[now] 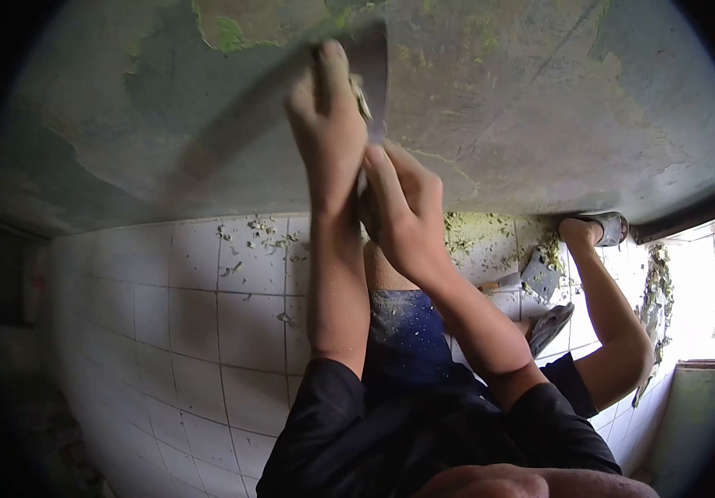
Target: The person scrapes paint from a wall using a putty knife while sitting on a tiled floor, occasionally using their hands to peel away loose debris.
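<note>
A broad metal scraper blade [380, 70] lies against the wall [540, 108], its paint worn and peeling in patches. My right hand [407, 212] is closed around the lower end of the scraper, hiding most of its handle. Higher up, my left hand [331, 133] is pressed to the blade's left side, its fingers partly hidden and slightly blurred. Curled paint flakes [361, 98] sit on the blade beside the left fingers.
Paint flakes [262, 232] litter the white tiled floor [200, 324] along the wall's foot. On the right lie a wooden-handled tool [500, 283] and a grey flat piece [542, 275]. My bent leg [619, 332] and sandaled foot [612, 228] are nearby. More debris [656, 290] lies farther right.
</note>
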The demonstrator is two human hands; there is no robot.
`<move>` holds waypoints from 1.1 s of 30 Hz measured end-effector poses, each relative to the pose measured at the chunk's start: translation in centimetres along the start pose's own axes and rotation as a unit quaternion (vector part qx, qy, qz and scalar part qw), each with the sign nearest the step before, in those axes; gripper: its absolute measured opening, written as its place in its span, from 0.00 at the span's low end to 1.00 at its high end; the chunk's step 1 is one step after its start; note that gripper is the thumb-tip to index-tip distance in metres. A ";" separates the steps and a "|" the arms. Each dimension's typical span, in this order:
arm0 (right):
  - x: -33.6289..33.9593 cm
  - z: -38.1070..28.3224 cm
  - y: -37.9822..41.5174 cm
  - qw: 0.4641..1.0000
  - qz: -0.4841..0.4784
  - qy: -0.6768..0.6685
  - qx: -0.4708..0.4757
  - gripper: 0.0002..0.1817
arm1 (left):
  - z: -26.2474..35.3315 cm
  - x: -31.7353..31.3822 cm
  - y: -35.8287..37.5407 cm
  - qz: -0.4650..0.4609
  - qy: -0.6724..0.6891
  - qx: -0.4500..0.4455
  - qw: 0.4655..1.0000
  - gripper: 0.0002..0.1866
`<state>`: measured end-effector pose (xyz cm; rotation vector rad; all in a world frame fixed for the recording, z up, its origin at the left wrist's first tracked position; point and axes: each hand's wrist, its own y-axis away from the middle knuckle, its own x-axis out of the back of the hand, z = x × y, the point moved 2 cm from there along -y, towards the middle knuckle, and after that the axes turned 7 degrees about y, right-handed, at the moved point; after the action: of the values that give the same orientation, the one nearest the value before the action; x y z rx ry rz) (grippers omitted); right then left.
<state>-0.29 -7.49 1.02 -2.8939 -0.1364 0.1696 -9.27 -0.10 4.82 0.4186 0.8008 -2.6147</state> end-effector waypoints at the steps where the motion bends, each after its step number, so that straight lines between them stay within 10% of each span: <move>1: 0.3 -0.3 -0.2 1.000 0.000 -0.003 0.005 0.15 | -0.9 -0.4 1.0 0.020 0.006 0.023 1.000 0.25; 33: 4.6 -4.7 -0.6 1.000 -0.001 0.030 -0.008 0.18 | 0.7 -5.0 1.0 0.051 0.018 0.036 0.998 0.26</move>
<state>4.79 -7.55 5.18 -2.9111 -0.1318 0.0807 -4.49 0.08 6.83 0.5146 0.6796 -2.5529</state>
